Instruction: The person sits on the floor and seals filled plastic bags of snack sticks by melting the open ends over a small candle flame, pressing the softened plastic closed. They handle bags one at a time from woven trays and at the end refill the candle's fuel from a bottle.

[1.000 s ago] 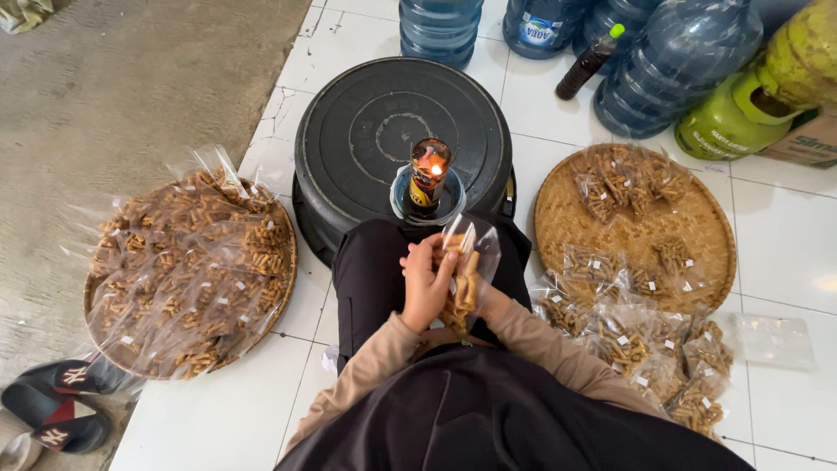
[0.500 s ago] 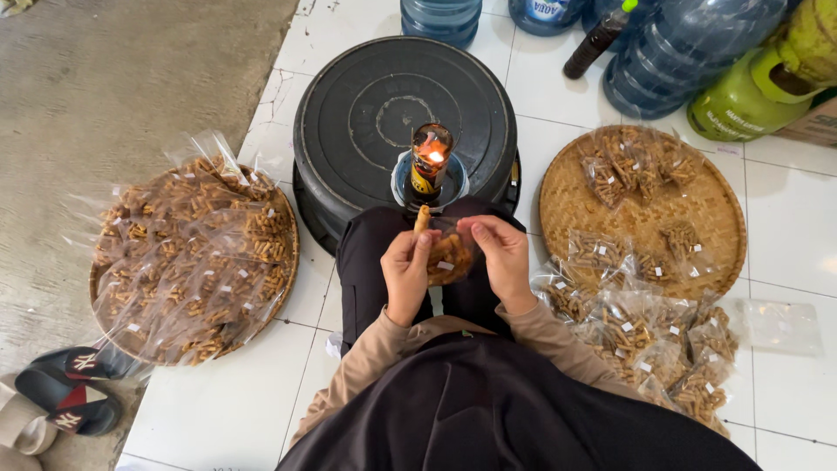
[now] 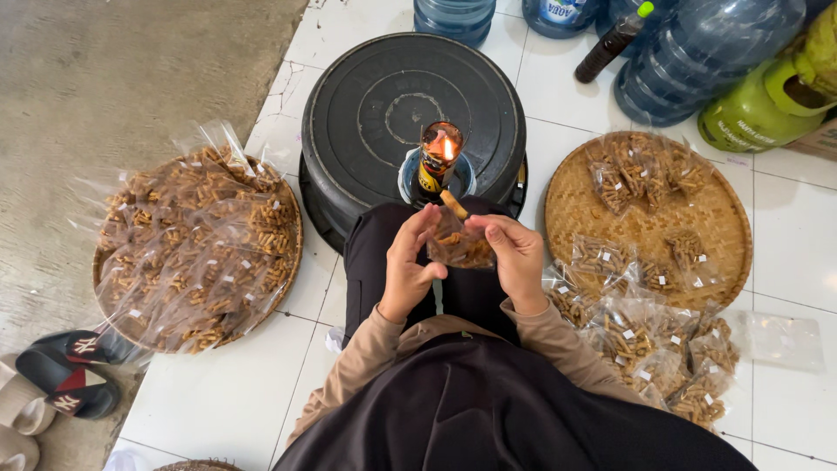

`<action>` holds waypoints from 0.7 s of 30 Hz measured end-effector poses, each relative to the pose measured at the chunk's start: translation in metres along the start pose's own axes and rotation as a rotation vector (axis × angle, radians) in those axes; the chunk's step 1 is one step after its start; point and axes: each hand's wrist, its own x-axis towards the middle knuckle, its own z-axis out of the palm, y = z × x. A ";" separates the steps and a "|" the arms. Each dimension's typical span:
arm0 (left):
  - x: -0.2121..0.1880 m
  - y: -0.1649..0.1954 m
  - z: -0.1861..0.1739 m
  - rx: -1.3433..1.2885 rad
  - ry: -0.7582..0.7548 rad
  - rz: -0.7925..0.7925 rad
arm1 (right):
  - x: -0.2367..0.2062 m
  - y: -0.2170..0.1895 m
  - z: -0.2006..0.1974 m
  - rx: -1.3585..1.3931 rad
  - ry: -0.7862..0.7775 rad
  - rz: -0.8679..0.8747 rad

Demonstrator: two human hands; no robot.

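Your left hand (image 3: 405,266) and right hand (image 3: 514,262) both grip one small clear bag (image 3: 458,247) of brown snack sticks, held above your lap, fingers pinching its upper part from either side. The bag's folded top points forward, just short of the flame (image 3: 449,148).

To do this well, as far as can be judged: keep the fold flat and tight between your fingertips so that only the thin plastic edge meets the heat, and keep the snacks shaken down, clear of that edge. Hold your fingers back from the flame and move the edge past it evenly; lingering would likely burn a hole rather than close the seam.

Beside your right knee lies a heap of filled bags (image 3: 649,344) on the tiled floor (image 3: 235,384), spilling off a round woven tray (image 3: 732,227) that carries a few more. To your left a second tray (image 3: 292,218) is piled with larger bags. Sandals (image 3: 74,371) sit at the floor's edge.

Just ahead, the flame burns on a small bottle lamp (image 3: 433,166) standing in a dish on a black round lid (image 3: 384,105). Beyond it stand blue water jugs (image 3: 697,48), a dark bottle (image 3: 615,42) and a green gas cylinder (image 3: 758,109).
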 end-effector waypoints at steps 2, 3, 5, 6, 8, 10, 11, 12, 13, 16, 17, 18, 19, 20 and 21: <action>0.003 0.001 -0.005 -0.081 -0.117 -0.016 | -0.004 0.005 -0.005 0.029 -0.044 -0.014; 0.007 0.002 -0.012 -0.075 -0.209 -0.006 | -0.007 0.008 -0.008 0.040 -0.074 -0.017; 0.005 0.007 -0.021 -0.012 -0.394 -0.077 | -0.021 0.011 -0.016 0.070 -0.152 0.006; 0.001 0.009 -0.025 0.043 -0.485 -0.149 | -0.031 0.011 -0.022 0.085 -0.204 0.027; -0.007 0.009 -0.026 0.160 -0.605 -0.181 | -0.047 0.012 -0.029 0.117 -0.249 0.037; -0.020 0.006 -0.021 0.272 -0.652 -0.112 | -0.063 0.011 -0.032 0.146 -0.238 0.030; -0.027 0.004 -0.018 0.288 -0.633 -0.200 | -0.064 0.011 -0.031 0.190 -0.218 0.092; -0.035 0.002 -0.013 0.305 -0.617 -0.289 | -0.064 0.011 -0.028 0.235 -0.195 0.153; -0.041 -0.001 -0.009 0.318 -0.600 -0.380 | -0.064 0.009 -0.025 0.278 -0.170 0.218; -0.050 -0.011 0.000 0.119 -0.345 -0.438 | -0.041 0.001 -0.021 0.542 -0.149 0.172; -0.048 -0.012 -0.005 0.175 -0.281 -0.369 | -0.031 -0.004 -0.026 0.560 -0.124 0.145; -0.044 -0.012 -0.016 0.231 -0.218 -0.304 | -0.022 -0.007 -0.029 0.579 -0.097 0.120; -0.039 -0.009 -0.029 0.288 -0.156 -0.240 | -0.014 -0.008 -0.033 0.442 -0.076 0.143; -0.036 -0.004 -0.042 0.321 -0.104 -0.186 | -0.006 -0.008 -0.039 0.305 -0.060 0.163; -0.033 0.003 -0.056 0.356 -0.052 -0.127 | 0.001 -0.003 -0.042 0.168 -0.049 0.180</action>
